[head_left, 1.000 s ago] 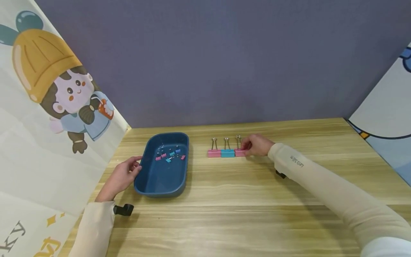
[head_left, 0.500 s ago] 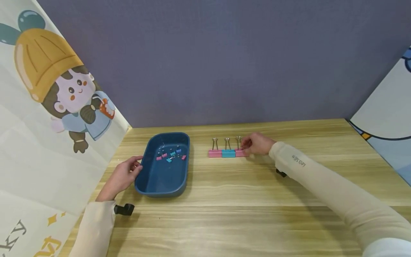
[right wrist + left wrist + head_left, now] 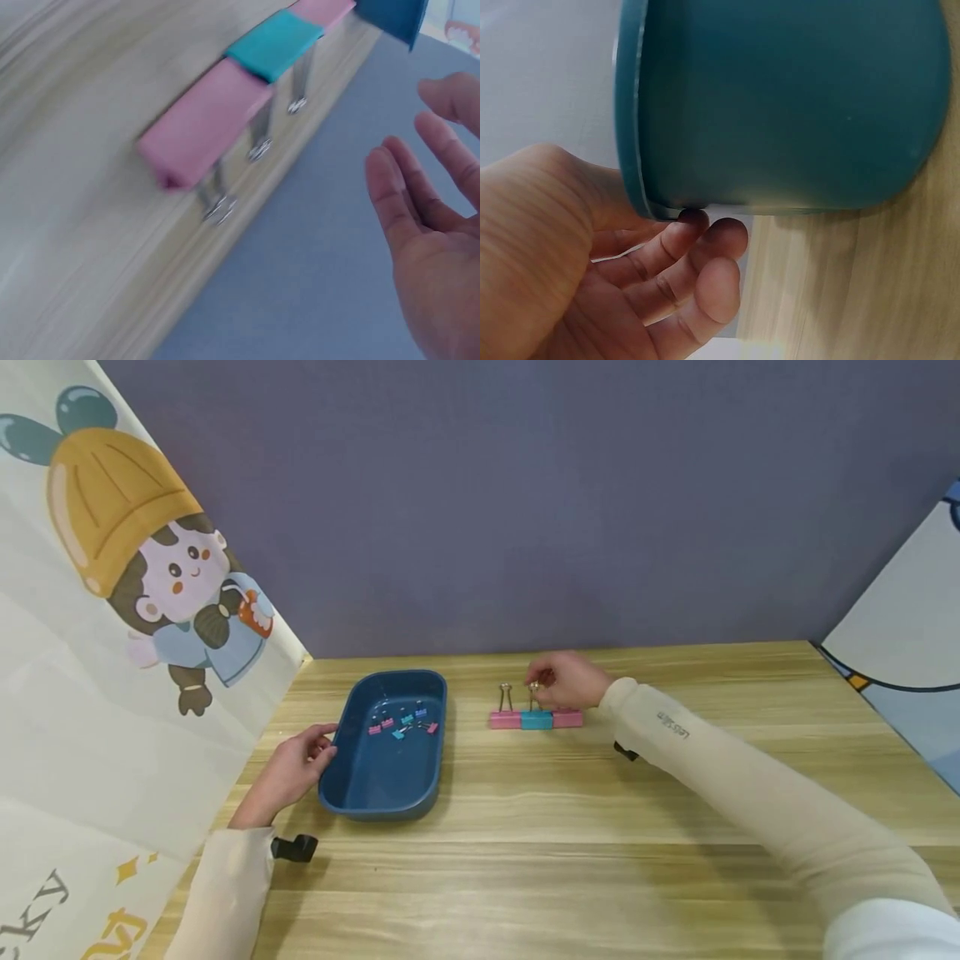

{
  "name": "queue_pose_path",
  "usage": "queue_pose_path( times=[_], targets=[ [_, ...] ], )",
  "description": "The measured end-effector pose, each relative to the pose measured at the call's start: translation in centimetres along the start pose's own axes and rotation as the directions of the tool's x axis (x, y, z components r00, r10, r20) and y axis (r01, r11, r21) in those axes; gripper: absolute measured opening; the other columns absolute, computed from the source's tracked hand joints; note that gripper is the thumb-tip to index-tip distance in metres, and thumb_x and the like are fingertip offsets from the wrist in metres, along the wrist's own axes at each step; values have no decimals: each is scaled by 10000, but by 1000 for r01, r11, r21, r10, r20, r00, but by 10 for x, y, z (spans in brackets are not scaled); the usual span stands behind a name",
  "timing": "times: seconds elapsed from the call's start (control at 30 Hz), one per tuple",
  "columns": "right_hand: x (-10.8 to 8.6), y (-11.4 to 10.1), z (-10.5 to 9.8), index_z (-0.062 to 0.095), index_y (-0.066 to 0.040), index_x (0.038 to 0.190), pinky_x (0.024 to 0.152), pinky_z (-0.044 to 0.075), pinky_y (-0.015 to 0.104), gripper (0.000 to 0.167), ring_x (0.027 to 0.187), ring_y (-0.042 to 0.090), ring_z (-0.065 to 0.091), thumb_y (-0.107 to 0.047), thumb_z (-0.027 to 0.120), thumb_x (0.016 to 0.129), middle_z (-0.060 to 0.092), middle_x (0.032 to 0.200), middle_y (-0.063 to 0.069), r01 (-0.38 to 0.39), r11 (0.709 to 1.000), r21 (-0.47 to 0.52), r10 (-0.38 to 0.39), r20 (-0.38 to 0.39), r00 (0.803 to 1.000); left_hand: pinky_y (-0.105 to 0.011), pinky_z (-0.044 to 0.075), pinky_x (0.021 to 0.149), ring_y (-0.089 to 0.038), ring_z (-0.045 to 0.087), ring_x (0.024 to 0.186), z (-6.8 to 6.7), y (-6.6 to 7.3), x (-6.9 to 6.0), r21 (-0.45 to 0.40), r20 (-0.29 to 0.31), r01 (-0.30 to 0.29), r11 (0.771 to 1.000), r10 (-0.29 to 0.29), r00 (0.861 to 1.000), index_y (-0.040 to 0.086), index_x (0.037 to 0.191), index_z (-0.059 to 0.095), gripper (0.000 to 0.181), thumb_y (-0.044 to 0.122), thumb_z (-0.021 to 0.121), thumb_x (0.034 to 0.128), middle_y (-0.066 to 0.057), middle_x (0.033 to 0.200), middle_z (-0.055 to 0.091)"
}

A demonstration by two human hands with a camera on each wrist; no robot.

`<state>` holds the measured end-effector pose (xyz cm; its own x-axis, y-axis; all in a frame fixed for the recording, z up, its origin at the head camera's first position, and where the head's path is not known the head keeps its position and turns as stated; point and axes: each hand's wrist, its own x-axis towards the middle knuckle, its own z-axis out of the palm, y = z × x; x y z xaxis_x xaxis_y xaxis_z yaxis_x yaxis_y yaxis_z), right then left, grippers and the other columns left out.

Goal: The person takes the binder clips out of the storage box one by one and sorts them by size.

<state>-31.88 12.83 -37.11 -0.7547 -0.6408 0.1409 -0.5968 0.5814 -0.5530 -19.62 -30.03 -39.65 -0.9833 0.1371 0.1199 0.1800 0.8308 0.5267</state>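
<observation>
In the head view, my left hand (image 3: 291, 770) holds the left rim of a dark blue plastic bin (image 3: 382, 789). The left wrist view shows its fingertips under the rim of the bin (image 3: 795, 105), thumb hidden. A row of three large binder clips lies right of the bin: a pink clip (image 3: 505, 720), a teal clip (image 3: 536, 720) and another pink clip (image 3: 567, 718), touching side by side, wire handles toward the wall. Over their handles is my right hand (image 3: 573, 681); in the right wrist view this hand (image 3: 442, 232) has loosely bent fingers, apart from the clips.
Several small binder clips (image 3: 405, 722) in pink, teal and blue lie inside the bin. A purple-grey wall panel (image 3: 525, 510) rises behind the wooden table (image 3: 525, 860). A printed sheet (image 3: 90, 693) stands along the left side.
My right hand has let go of the right-hand pink clip and moved left, over the handles of the row. The left hand stays at the bin's rim.
</observation>
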Motion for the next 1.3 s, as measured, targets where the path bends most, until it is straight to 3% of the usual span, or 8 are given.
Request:
queue_pose_path(
  times=[0.27, 0.57, 0.77, 1.03, 1.3],
  targets=[
    [22, -32, 15, 678, -153, 1040, 814, 483, 324, 182, 946, 196, 589, -111, 668, 862, 608, 1013, -30, 41, 999, 26, -41, 31, 999, -271, 442, 550, -175, 518, 681, 0, -2, 0, -23, 4, -32, 999, 32, 999, -94, 1276, 500, 353, 10, 544, 942, -73, 841, 567],
    [49, -74, 38, 678, -69, 1031, 835, 484, 324, 182, 940, 236, 604, -87, 672, 850, 659, 1030, 81, 185, 982, 47, -187, 55, 981, -275, 449, 565, -180, 528, 695, -1, -2, -1, -28, 0, -14, 1000, 14, 1000, -91, 1269, 506, 350, 6, 550, 935, -77, 851, 565],
    [64, -94, 56, 675, -105, 1041, 845, 478, 304, 168, 969, 225, 599, -119, 672, 874, 643, 1029, 23, 177, 982, 72, -184, 103, 978, -284, 458, 576, -185, 536, 705, 0, -2, 0, -34, -1, -18, 999, 18, 1000, -84, 1271, 508, 348, 6, 547, 936, -82, 859, 563],
    [76, -107, 75, 668, -149, 1064, 804, 453, 226, 177, 924, 136, 569, -147, 659, 887, 590, 1002, -19, 209, 978, 9, -209, 141, 968, -284, 459, 586, -191, 529, 704, 3, -3, 1, -31, -9, -25, 999, 25, 1000, -82, 1261, 514, 342, 0, 551, 931, -86, 851, 561],
    [81, -109, 93, 664, -93, 1095, 829, 454, 257, 216, 960, 184, 569, -109, 665, 880, 616, 1080, 101, 202, 978, 49, -208, 175, 962, -285, 462, 574, -186, 540, 692, 1, -2, 0, -34, -9, -28, 999, 27, 1000, -78, 1260, 515, 343, -1, 549, 927, -86, 849, 567]
  ],
)
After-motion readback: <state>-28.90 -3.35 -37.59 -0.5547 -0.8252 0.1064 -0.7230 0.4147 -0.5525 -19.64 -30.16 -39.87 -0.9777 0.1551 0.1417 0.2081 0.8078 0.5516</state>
